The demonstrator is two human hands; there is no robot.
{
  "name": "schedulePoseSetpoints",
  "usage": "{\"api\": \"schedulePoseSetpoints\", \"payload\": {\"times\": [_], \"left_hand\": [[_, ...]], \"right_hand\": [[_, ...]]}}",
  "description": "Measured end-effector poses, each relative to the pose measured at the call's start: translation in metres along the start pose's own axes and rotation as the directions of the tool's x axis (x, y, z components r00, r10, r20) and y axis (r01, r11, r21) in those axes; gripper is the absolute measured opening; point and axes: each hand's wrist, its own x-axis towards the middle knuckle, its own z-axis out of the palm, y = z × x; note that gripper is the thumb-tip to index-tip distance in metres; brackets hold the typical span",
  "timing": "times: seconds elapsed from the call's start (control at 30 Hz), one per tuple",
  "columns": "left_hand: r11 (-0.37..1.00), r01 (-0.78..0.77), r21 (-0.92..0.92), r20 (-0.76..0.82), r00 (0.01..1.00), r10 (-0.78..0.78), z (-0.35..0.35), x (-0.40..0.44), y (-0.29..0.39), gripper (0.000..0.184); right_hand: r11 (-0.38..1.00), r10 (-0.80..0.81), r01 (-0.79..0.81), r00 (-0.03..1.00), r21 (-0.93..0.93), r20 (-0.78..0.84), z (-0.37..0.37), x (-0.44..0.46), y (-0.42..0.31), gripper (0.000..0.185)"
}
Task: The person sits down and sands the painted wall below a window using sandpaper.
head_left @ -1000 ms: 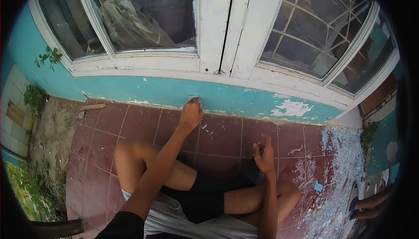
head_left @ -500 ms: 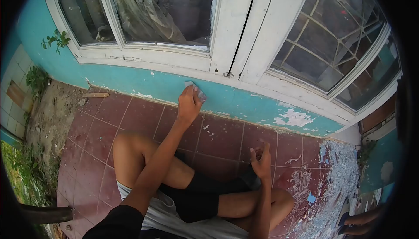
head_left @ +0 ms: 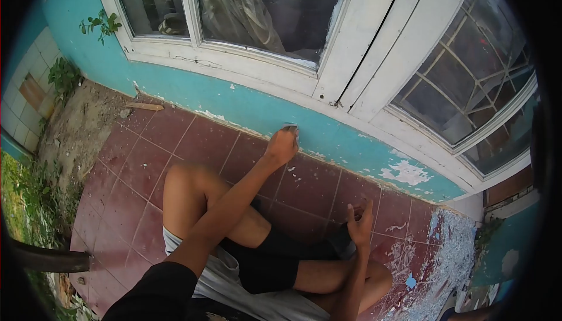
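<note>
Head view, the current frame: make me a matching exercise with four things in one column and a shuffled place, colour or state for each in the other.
Things
1. Left hand
2. Right hand
3. Wooden strip
4. Window frame

Places, colours, states
A. White
B. Lying by the dirt patch
C. Apart from the wall, thumb and forefinger spread
D. At the turquoise wall, holding a small grey piece

Right pairs: 1-D, 2-C, 3-B, 4-A
</note>
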Motion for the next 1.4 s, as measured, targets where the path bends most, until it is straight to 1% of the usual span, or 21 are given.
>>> {"api": "schedulePoseSetpoints", "payload": {"times": [0.1,0.2,0.23,0.3,0.33,0.4,0.43,0.63,0.67,0.73,0.8,0.87,0.9,1.0,1.07,1.13,1.2,1.23,1.3,1.33,1.4], "left_hand": [[0.989,0.101,-0.108,-0.165,0.979,-0.118,-0.032,0.022,0.022,0.010],[0.990,0.103,-0.101,-0.179,0.976,-0.120,-0.018,0.016,0.012,0.011],[0.991,0.097,-0.097,-0.156,0.981,-0.111,-0.013,0.012,0.009,0.011],[0.998,-0.030,-0.058,-0.028,0.999,0.028,-0.007,0.004,0.009,0.015],[0.998,-0.016,-0.061,-0.029,0.999,0.014,-0.011,0.005,0.009,0.015],[0.987,0.133,-0.095,-0.195,0.969,-0.150,-0.040,0.025,0.022,0.013],[0.982,0.148,-0.116,-0.243,0.955,-0.172,-0.040,0.027,0.019,0.013],[0.996,-0.082,-0.039,-0.032,0.996,0.081,0.004,-0.002,-0.008,0.017],[0.997,-0.071,-0.043,-0.047,0.996,0.069,-0.004,0.004,0.001,0.017],[0.986,0.128,-0.106,-0.112,0.984,-0.140,-0.033,0.017,0.021,0.015],[0.984,0.141,-0.112,-0.091,0.984,-0.151,-0.015,0.004,0.001,0.015],[0.993,-0.116,0.022,0.062,0.991,0.115,0.015,-0.015,-0.028,0.017],[0.993,-0.119,0.023,0.062,0.991,0.117,0.010,-0.011,-0.022,0.017],[0.998,-0.040,-0.037,-0.038,0.998,0.039,-0.011,0.010,0.009,0.018],[0.993,0.103,-0.059,-0.138,0.984,-0.110,-0.023,0.015,0.010,0.012],[0.993,0.093,-0.072,-0.030,0.995,-0.095,-0.003,0.002,-0.005,0.014],[0.995,-0.092,0.026,0.051,0.995,0.090,0.003,-0.005,-0.001,0.019],[0.996,-0.084,0.023,0.041,0.996,0.083,0.003,-0.002,-0.003,0.019],[0.998,-0.009,-0.055,-0.155,0.988,0.001,-0.014,0.015,0.016,0.017],[0.998,-0.009,-0.063,-0.148,0.989,0.000,-0.012,0.014,0.016,0.017],[0.990,0.126,-0.060,-0.011,0.992,-0.127,-0.005,0.007,0.001,0.014]], "right_hand": [[0.999,-0.016,0.016,1.000,-0.035,0.007,-0.005,0.006,0.001,0.046],[0.999,0.003,-0.003,1.000,-0.040,-0.004,-0.004,-0.004,0.016,0.045],[1.000,-0.003,0.003,1.000,-0.007,0.016,-0.006,-0.003,0.011,0.045],[0.999,0.000,-0.002,0.999,0.046,0.038,-0.004,0.002,0.001,0.045],[0.999,0.003,-0.005,0.999,0.038,0.049,-0.002,0.003,0.000,0.045],[1.000,-0.001,0.000,1.000,0.027,0.028,-0.001,0.004,0.002,0.044],[1.000,0.012,-0.013,1.000,0.021,0.021,-0.004,0.004,0.006,0.044],[1.000,-0.016,0.016,0.999,0.009,0.037,-0.003,0.005,0.002,0.043],[1.000,-0.015,0.015,1.000,0.017,0.024,0.000,0.006,0.001,0.042],[1.000,0.001,-0.002,1.000,0.019,0.004,-0.003,0.004,0.005,0.042],[1.000,0.003,-0.003,1.000,-0.002,0.010,-0.004,-0.001,0.007,0.042],[1.000,0.022,-0.022,1.000,0.019,0.006,-0.005,0.002,0.003,0.042],[0.999,0.022,-0.022,1.000,0.027,0.021,-0.006,0.004,0.002,0.042],[0.999,0.019,-0.019,1.000,0.034,0.001,-0.002,0.007,0.003,0.043],[1.000,0.017,-0.017,1.000,0.012,0.001,-0.006,0.003,0.007,0.042],[1.000,0.023,-0.023,1.000,0.004,-0.001,-0.003,-0.001,0.007,0.042],[0.999,0.041,-0.041,0.999,0.026,0.016,-0.004,0.005,0.000,0.042],[0.999,0.034,-0.035,0.999,0.017,0.022,-0.003,0.006,0.001,0.042],[1.000,0.010,-0.011,1.000,0.024,0.012,-0.001,0.006,0.004,0.042],[1.000,0.019,-0.019,1.000,0.019,0.006,-0.005,0.005,0.005,0.042],[1.000,0.028,-0.028,1.000,0.003,0.011,-0.006,0.000,0.005,0.042]]}}
